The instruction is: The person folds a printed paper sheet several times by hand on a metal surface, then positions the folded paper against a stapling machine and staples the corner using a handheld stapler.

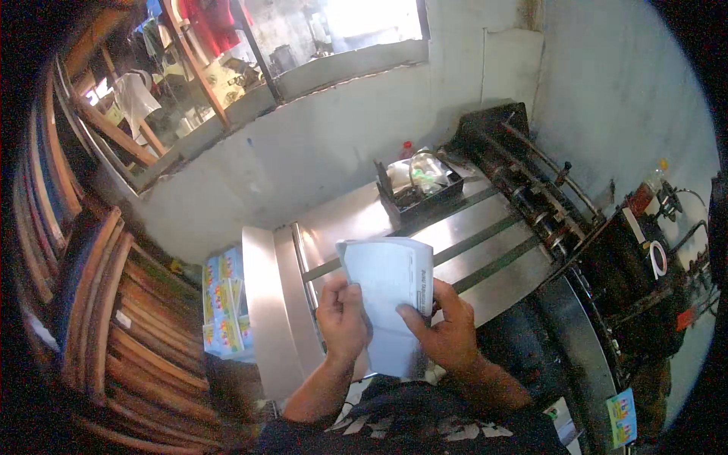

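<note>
In front of my chest I hold a stack of white printed paper sheets (390,292), slightly bowed and tilted. Dark print runs along its right edge. My left hand (341,317) is closed on the left edge, thumb lying along the side. On the right edge, my right hand (447,324) grips it with the thumb across the front face; its other fingers are partly hidden behind. Beneath the paper lies a bare metal machine table (364,216) crossed by dark belts (481,244).
A black tray (425,199) of small items sits on the metal table. Dark rollers (535,201) stand at its far right end. Colourful printed stacks (225,303) sit at left, beside many wooden frames (152,364). A wall and window (364,23) bound the far side.
</note>
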Motion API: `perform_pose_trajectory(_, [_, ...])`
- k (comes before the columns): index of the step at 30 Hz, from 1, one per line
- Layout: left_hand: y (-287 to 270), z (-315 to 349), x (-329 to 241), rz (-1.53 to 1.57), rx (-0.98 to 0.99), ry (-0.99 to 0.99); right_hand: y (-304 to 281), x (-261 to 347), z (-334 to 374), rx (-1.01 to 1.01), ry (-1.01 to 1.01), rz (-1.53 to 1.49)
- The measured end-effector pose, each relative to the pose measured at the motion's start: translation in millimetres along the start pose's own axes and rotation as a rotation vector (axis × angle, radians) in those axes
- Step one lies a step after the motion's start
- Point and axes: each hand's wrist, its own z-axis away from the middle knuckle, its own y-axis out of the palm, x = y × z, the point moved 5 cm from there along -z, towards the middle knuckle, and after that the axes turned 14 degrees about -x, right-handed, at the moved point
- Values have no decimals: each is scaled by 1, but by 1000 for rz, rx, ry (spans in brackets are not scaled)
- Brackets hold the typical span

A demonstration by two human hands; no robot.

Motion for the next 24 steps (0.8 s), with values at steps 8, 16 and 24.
perform_pose_trajectory(8, [-16, 9, -3, -161, 7, 336, -25, 28, -18, -240, -265, 13])
perform_pose_trajectory(16, [-11, 14, -11, -151, 138, 445, -33, 50, -23, -212, -490, -27])
perform_pose_trajectory(24, [-18, 20, -6, -21, 86, 331, -37, 55, -25, -194, -524, -77])
